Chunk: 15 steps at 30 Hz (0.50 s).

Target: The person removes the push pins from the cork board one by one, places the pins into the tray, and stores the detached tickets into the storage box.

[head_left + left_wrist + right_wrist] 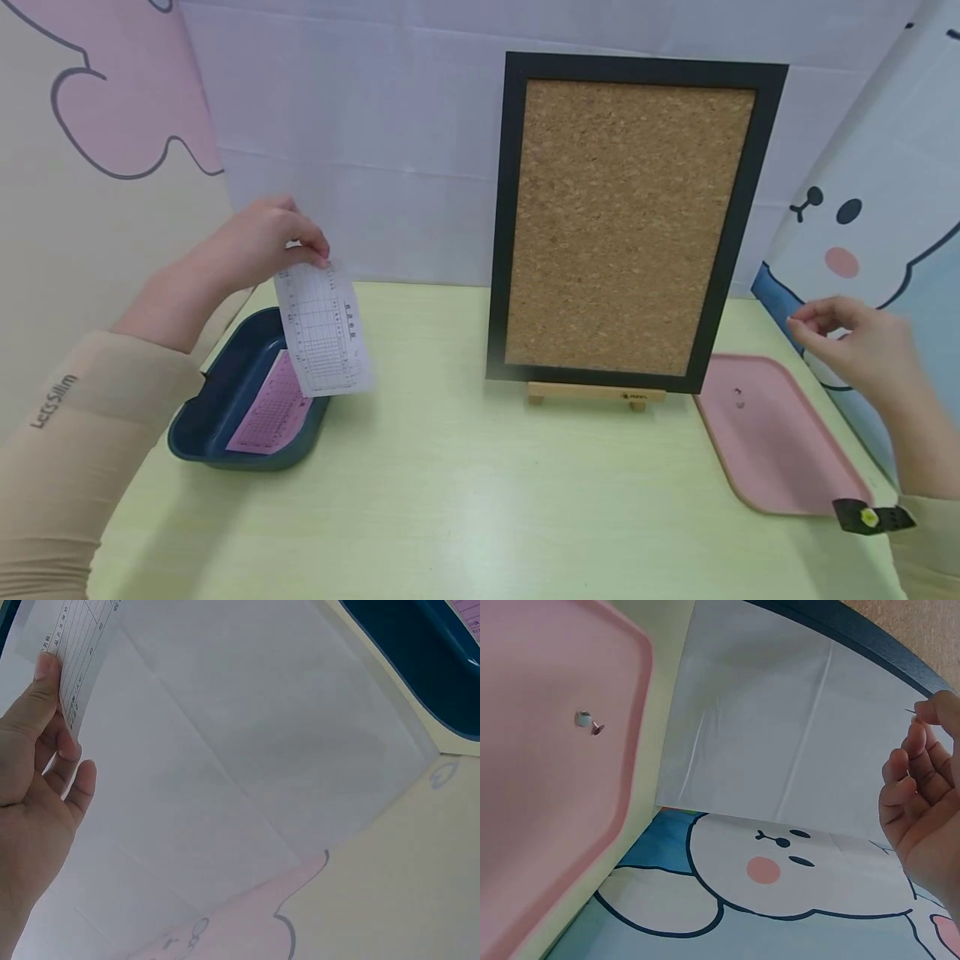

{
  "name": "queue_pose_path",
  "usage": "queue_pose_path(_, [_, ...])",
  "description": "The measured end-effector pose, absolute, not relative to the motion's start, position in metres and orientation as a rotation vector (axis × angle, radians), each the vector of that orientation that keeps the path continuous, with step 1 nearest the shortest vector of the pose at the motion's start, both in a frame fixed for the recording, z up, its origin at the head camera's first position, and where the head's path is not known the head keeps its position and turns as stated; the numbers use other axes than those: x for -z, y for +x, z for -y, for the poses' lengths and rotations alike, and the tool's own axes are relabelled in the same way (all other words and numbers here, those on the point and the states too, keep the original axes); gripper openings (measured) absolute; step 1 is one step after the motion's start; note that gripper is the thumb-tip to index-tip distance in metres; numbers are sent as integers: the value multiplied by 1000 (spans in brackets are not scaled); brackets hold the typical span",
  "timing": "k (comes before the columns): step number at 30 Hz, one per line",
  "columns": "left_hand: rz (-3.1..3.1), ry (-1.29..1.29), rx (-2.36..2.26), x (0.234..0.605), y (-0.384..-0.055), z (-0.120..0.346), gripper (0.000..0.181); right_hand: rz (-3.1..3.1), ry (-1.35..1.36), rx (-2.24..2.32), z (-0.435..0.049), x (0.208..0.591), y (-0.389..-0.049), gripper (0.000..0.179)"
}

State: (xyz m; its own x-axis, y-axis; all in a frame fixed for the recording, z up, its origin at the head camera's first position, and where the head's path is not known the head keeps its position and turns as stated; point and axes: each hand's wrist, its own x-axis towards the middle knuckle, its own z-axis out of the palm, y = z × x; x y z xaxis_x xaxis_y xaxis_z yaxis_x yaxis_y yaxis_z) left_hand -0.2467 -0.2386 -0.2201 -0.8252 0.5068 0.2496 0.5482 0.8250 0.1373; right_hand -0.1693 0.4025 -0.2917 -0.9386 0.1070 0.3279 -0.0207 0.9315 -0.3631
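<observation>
My left hand [273, 237] pinches the top edge of a white printed paper slip [326, 342], which hangs over the right side of a dark blue bin [197, 417]. Inside that bin lies a pink printed slip [272, 410]. On the other side, my right hand [862, 342] is raised above a pink tray [780, 467]. In the right wrist view, a thin metal point sticks out from between its thumb and fingertip, apparently a thumbtack [910, 711]; its head is hidden. Two loose thumbtacks [589, 722] lie on the tray.
A black-framed corkboard [630, 233] leans on a small wooden easel [596, 392] at the back of the pale table [465, 500]. White cloth [360, 125] hangs behind it. A cartoon-printed cloth [892, 225] borders the right side. My right wrist wears a dark strap [873, 517].
</observation>
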Motion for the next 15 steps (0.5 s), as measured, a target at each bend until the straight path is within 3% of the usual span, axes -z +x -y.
queue_pose_path(15, [3025, -715, 147, 237, -256, 263, 13, 2824, -50, -550, -425, 322, -169, 24])
